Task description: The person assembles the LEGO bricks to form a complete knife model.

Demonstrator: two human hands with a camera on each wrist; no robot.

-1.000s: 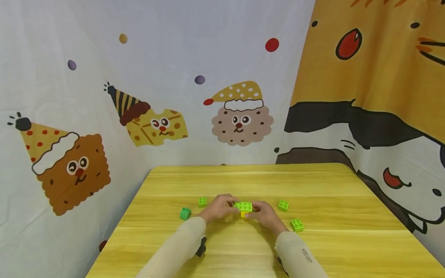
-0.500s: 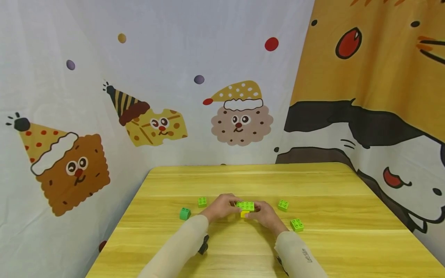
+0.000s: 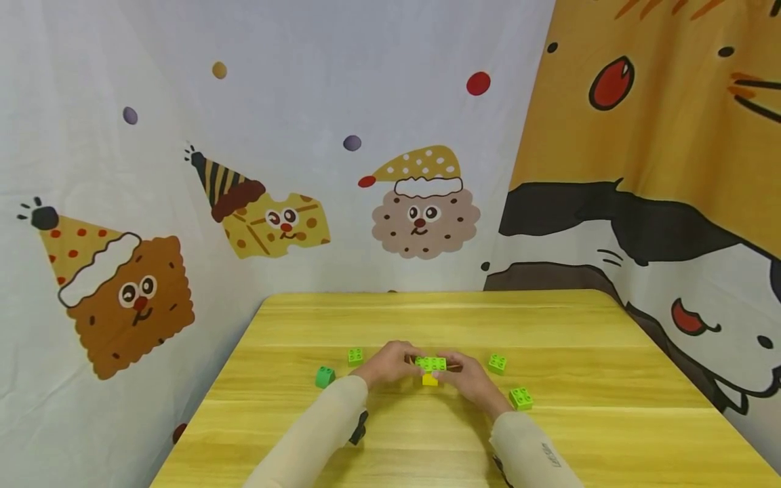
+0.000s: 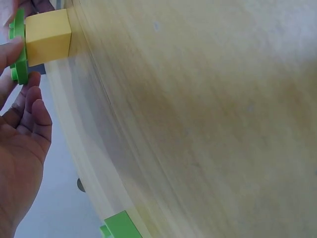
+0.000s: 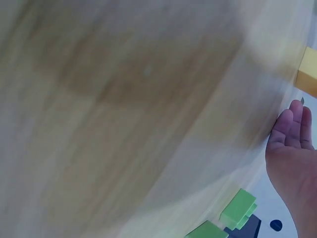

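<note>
A flat lime-green building brick (image 3: 431, 364) with two rows of studs lies on top of a yellow block (image 3: 430, 380) at the middle of the table. My left hand (image 3: 390, 362) pinches the flat brick at its left end, thumb in front and fingers behind. At the right end my right hand (image 3: 468, 379) holds the same brick between thumb and fingers. From the left wrist, the yellow block (image 4: 48, 37) shows directly against the underside of the green brick (image 4: 19, 62). Only part of the yellow block (image 5: 308, 73) appears in the right wrist view, and the right thumb is hidden there.
To the left on the wooden table (image 3: 427, 440) are a lime-green brick (image 3: 355, 356) and a darker green curved brick (image 3: 325, 377). Two more lime-green bricks, one farther back (image 3: 497, 364) and one nearer (image 3: 521, 398), lie right of the right hand. A printed cloth (image 3: 293, 102) hangs behind.
The flat green brick has shifted slightly right over the yellow block. My right thumb and fingers have moved up from the yellow block to the green brick's right end.
</note>
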